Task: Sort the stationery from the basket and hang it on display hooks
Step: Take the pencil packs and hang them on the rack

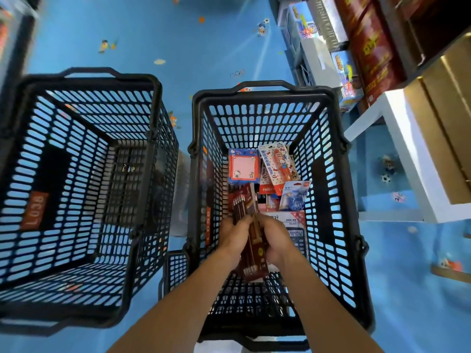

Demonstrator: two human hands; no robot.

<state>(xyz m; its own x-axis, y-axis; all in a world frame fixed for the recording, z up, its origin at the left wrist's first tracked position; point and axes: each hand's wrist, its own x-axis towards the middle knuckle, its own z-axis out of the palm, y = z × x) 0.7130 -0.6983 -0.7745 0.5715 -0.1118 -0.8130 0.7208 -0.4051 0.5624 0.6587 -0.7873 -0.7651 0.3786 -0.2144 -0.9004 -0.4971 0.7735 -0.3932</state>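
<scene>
Both my hands reach into the right black basket (pixel 328 179). My left hand (pixel 233 235) and my right hand (pixel 276 239) grip dark red packs of pencils (pixel 251 247) between them, held upright over the basket's contents. Deeper in the basket lie a pink sticky-note pack (pixel 243 167), an orange pen in a cartoon blister pack (pixel 279 167), a blue item in a clear pack (pixel 295 197) and a white packet with printed digits (pixel 293 225). No display hooks are in view.
A second black basket (pixel 84 174) with an orange label stands to the left and looks bare inside. The floor (pixel 178 47) is blue with cartoon prints. Shelves with boxed goods (pixel 356 47) and a white shelf edge (pixel 405 149) line the right.
</scene>
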